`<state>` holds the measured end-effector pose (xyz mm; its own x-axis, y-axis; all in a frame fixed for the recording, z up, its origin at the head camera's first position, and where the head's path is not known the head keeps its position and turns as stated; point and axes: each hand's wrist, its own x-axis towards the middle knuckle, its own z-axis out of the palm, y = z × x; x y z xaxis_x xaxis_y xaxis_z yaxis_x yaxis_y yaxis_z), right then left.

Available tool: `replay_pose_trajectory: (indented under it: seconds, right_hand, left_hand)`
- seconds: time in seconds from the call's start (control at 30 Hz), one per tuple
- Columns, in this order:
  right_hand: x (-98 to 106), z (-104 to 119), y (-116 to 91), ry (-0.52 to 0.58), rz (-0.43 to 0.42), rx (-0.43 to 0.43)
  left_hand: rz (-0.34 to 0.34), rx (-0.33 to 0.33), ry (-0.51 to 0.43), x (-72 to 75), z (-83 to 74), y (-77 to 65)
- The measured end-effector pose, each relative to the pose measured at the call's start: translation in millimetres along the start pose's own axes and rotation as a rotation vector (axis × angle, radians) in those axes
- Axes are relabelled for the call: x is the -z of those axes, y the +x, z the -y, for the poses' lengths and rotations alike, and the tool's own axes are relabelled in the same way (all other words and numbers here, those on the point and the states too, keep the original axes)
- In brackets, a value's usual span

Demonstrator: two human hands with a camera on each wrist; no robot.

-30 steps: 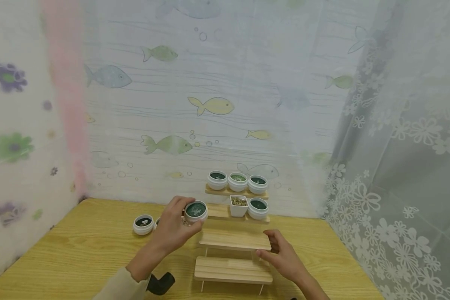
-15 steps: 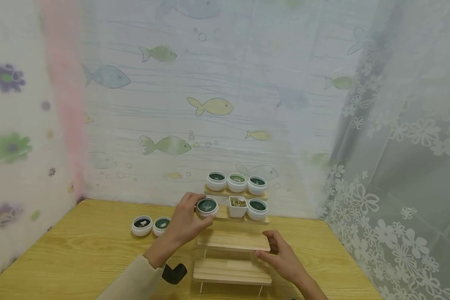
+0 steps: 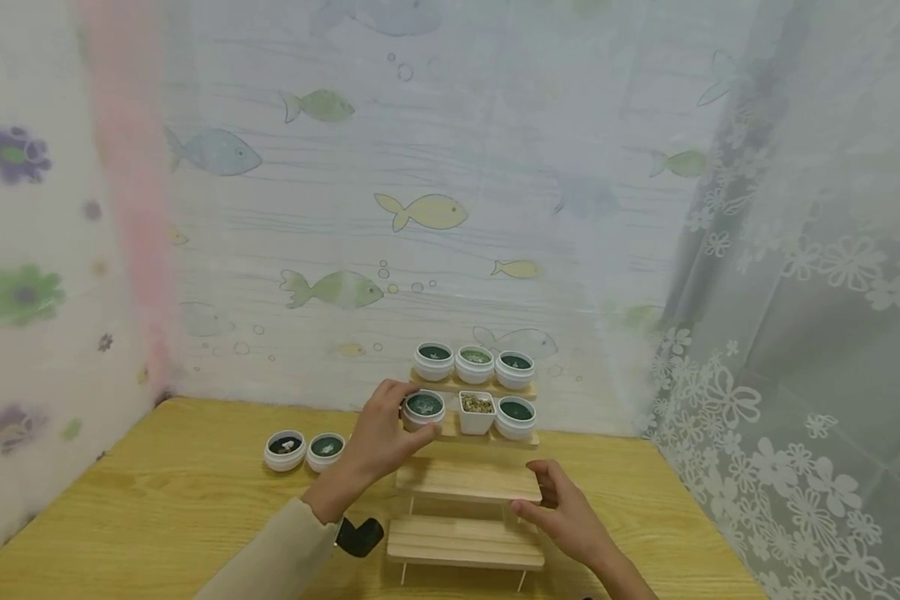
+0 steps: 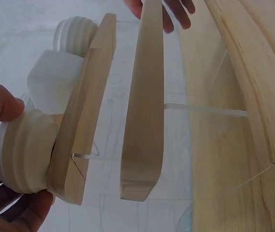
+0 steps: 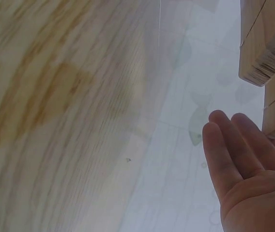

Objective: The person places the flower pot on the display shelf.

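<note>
My left hand (image 3: 381, 433) holds a round white pot (image 3: 424, 407) with a dark green, pale-patterned top, thumb and fingers on its sides. In the left wrist view the pot (image 4: 28, 150) meets the left end of the second-from-top shelf (image 4: 82, 130). A square white pot (image 3: 476, 414) with grainy contents and another round pot (image 3: 516, 418) share that shelf. At the right end of the wooden tiered stand (image 3: 468, 480), my right hand (image 3: 566, 515) holds a lower shelf, thumb in front and fingers behind. Its fingers (image 5: 229, 150) look fairly straight in the right wrist view.
Three round pots (image 3: 475, 364) line the top shelf. Two more pots (image 3: 284, 451) stand on the wood-grain table (image 3: 157, 500) to the left. The lowest shelf (image 3: 465, 542) is nearest me. A fish-patterned curtain (image 3: 450, 167) hangs behind the stand.
My left hand has carried the round pot rightward to the second shelf's left end, uncovering a pot on the table. My right hand has stayed at the stand.
</note>
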<state>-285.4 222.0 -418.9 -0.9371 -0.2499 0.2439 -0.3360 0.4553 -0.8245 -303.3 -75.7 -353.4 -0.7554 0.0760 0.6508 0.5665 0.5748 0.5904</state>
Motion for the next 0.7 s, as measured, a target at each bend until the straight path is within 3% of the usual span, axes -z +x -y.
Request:
replay_pose_trajectory:
  seconds: [0.23, 0.7]
  right_hand:
    - [-1.8, -7.9, 0.4, 0.026, -0.016, -0.004]
    - [-1.0, -6.2, 3.3, 0.013, -0.013, -0.015]
  left_hand:
    - [-0.009, 0.020, -0.001, -5.8, 2.3, -1.1]
    - [-0.016, -0.005, -0.002, -6.9, 0.3, 2.2]
